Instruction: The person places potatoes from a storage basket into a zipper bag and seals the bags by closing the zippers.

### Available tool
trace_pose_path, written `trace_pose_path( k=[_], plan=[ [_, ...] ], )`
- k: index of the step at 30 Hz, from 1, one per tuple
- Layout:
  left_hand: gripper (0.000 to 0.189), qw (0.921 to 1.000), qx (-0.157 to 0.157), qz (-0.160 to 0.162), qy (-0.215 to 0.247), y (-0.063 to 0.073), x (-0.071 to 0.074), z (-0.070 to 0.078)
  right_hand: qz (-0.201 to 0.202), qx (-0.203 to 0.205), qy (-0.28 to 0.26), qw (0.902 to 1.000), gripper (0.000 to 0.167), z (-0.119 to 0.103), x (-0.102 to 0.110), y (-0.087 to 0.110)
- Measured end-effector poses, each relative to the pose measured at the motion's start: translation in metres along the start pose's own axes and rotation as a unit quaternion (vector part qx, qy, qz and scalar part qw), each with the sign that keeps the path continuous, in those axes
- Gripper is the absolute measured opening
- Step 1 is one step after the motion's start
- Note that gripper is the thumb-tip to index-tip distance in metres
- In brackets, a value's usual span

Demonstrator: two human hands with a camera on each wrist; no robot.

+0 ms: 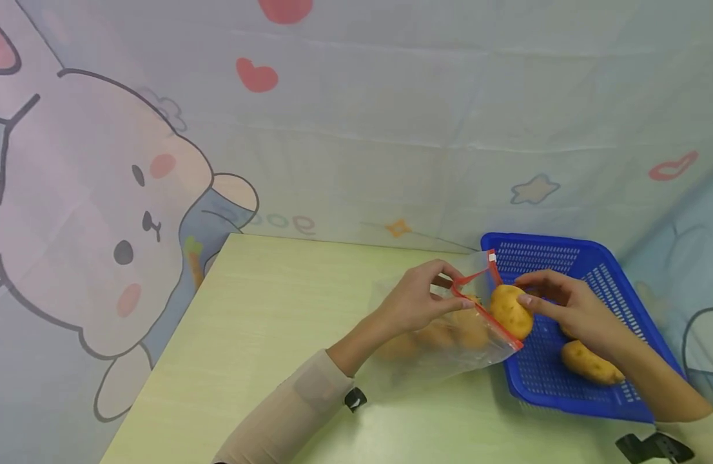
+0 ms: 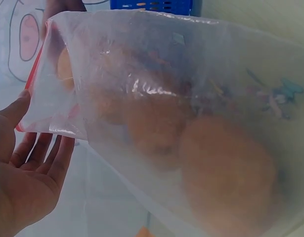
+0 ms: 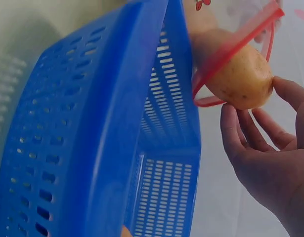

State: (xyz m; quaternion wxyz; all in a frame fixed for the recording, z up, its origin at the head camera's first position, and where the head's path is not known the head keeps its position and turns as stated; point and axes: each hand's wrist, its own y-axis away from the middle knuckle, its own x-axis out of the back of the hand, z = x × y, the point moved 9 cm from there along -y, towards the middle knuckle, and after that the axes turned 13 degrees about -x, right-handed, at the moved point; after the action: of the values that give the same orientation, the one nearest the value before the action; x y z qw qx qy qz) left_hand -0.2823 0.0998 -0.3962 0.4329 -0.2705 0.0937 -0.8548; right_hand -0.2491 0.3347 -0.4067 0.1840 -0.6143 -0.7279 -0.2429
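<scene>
My left hand (image 1: 417,299) pinches the red-edged mouth of a clear zip bag (image 2: 156,64) and spreads it apart. Several potatoes (image 2: 226,173) show blurred through the bag's plastic. At the bag's mouth, my right hand (image 1: 571,312) holds a yellow potato (image 1: 510,312) between thumb and fingertips. In the right wrist view this potato (image 3: 243,79) is partly inside the red zip strip (image 3: 236,44). Beneath the right hand lies another potato (image 1: 591,364) in a blue basket (image 1: 614,270), with one more mostly hidden by the hand.
The basket stands at the right of the pale green table (image 1: 275,303), its left rim beside the bag. Behind the table hangs a cloth (image 1: 362,161) printed with a rabbit and hearts. A dark cable loop (image 1: 690,335) shows at the far right.
</scene>
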Motion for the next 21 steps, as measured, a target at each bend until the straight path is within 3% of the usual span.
trace_pose_path(
  k=[6, 17, 21],
  plan=[
    [0.037, 1.0, -0.007, 0.001, -0.007, 0.0, 0.001, 0.002, -0.014, -0.003, -0.035, 0.9993, 0.03, 0.002, -0.003, 0.001],
    [0.038, 0.9999, -0.005, 0.004, -0.009, 0.001, 0.002, 0.002, -0.059, -0.084, -0.016, 0.9946, 0.03, 0.033, -0.02, -0.006],
    [0.038, 1.0, -0.003, 0.005, -0.006, 0.002, 0.003, 0.001, -0.097, -0.109, -0.045, 0.9883, 0.027, 0.039, -0.029, -0.006]
  ],
)
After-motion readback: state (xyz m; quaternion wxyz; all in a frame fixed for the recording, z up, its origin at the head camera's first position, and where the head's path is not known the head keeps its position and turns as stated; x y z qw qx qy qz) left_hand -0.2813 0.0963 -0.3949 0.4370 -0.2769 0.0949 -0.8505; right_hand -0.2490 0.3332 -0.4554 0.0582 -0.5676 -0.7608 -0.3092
